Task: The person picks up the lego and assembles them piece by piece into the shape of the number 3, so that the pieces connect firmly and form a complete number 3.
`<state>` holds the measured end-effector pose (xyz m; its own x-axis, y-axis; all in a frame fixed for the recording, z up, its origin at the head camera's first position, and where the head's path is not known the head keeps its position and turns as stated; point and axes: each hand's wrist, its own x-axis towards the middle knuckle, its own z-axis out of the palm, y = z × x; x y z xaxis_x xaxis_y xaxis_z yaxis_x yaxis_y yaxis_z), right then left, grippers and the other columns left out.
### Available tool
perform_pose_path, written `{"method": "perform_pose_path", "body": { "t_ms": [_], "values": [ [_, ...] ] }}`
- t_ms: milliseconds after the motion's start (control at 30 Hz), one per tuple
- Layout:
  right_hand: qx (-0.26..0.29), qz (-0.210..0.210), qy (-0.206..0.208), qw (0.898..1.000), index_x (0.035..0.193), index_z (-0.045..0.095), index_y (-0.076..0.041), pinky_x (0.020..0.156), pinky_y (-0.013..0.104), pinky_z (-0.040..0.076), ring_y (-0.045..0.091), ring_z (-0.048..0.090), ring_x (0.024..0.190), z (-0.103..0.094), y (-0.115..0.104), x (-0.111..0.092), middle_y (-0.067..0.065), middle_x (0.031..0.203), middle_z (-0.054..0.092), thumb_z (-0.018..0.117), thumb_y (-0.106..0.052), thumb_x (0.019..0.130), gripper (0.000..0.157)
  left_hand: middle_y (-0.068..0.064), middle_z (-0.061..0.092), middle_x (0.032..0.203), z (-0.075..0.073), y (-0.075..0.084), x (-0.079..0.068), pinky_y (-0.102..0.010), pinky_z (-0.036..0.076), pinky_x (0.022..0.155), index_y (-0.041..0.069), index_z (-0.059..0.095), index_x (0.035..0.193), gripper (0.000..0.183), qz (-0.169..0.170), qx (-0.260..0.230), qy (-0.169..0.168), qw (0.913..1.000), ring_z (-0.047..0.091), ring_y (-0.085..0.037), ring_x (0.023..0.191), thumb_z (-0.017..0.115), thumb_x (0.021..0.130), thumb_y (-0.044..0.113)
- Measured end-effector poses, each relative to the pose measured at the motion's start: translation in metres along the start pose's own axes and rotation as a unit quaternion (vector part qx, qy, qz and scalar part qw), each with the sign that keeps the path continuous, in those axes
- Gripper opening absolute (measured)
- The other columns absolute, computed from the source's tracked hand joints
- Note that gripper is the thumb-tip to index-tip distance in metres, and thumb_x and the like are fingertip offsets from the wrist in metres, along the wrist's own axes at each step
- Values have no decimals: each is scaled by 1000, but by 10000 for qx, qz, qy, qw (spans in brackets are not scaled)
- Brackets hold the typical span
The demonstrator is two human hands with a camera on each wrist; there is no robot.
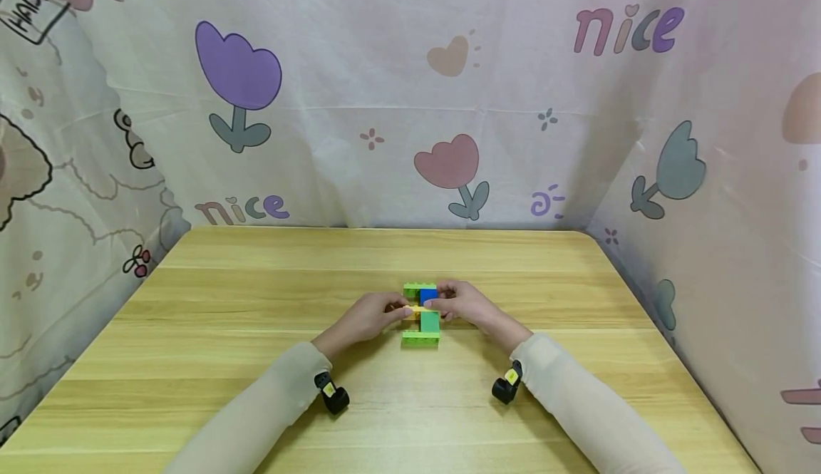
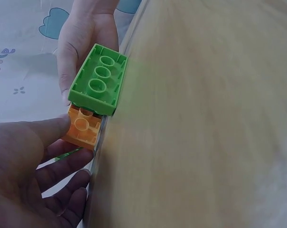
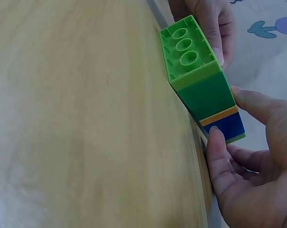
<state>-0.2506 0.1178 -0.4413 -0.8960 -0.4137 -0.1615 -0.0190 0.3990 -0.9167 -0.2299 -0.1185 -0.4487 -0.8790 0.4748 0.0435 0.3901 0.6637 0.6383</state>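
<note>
Between the two hands lies a joined row of toy building bricks: a light green brick [image 1: 420, 339] in front, then a green brick [image 3: 207, 98], an orange brick [image 2: 81, 126], a blue brick [image 3: 231, 125] and another light green brick [image 1: 410, 289] at the far end. The left hand [image 1: 372, 315] pinches the jutting end of the orange brick between thumb and fingers. From the other side the right hand [image 1: 470, 303] grips the assembly around the blue brick, with one digit against the blue side. The front brick's hollow underside, with round tubes, faces both wrist cameras.
A wood-grain table [image 1: 212, 360] lies under the hands. Printed cloth [image 1: 359, 53] hangs behind it and along both sides. Each wrist wears a small black camera [image 1: 333, 395] on a strap.
</note>
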Motion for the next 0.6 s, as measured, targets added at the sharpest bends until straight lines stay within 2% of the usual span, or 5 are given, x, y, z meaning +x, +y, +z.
{"method": "perform_pose_path", "body": {
  "t_ms": [267, 600],
  "values": [
    [-273, 28, 50, 9996, 131, 52, 5, 71, 34, 55, 21, 63, 79, 0, -2, -1, 12, 102, 59, 74, -29, 89, 58, 10, 63, 88, 1, 0, 1, -33, 47, 73, 19, 71, 104, 19, -94, -68, -44, 9999, 55, -10, 78, 59, 99, 33],
    [-303, 15, 91, 9995, 136, 49, 5, 70, 34, 55, 21, 64, 80, 1, -3, -3, 12, 103, 60, 73, -29, 89, 63, 9, 62, 87, 0, 2, 0, -33, 47, 72, 20, 71, 103, 17, -84, -150, -49, 9998, 55, -11, 77, 58, 99, 31]
  ]
}}
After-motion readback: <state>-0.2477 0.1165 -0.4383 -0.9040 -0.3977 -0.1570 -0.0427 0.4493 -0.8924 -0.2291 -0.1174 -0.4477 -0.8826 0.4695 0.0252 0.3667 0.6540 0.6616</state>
